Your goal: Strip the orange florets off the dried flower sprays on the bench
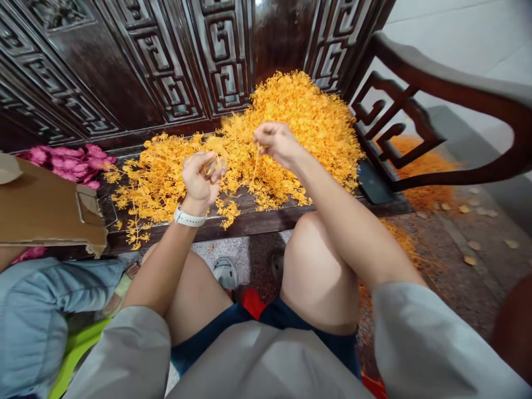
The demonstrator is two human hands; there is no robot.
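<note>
My left hand [200,176], with a white watch band [189,217] on its wrist, has its fingers curled round yellow-orange plastic flower pieces; a blurred one shows at the fingertips. Thumb and fingers of my right hand [279,143] pinch a thin yellow plastic sprig [256,158], which hangs down from them. Both hands are over the dark wooden bench seat [266,220]. Behind and beneath them lies a spread of yellow plastic flower sprigs [155,166], which rises into a tall heap [307,111] on the right.
Pink artificial flowers [68,163] and a cardboard box [45,202] are at the left, beside a person in jeans [33,316]. A dark phone [375,182] lies near the carved armrest [449,100]. Orange bits [424,172] are scattered on the floor at right.
</note>
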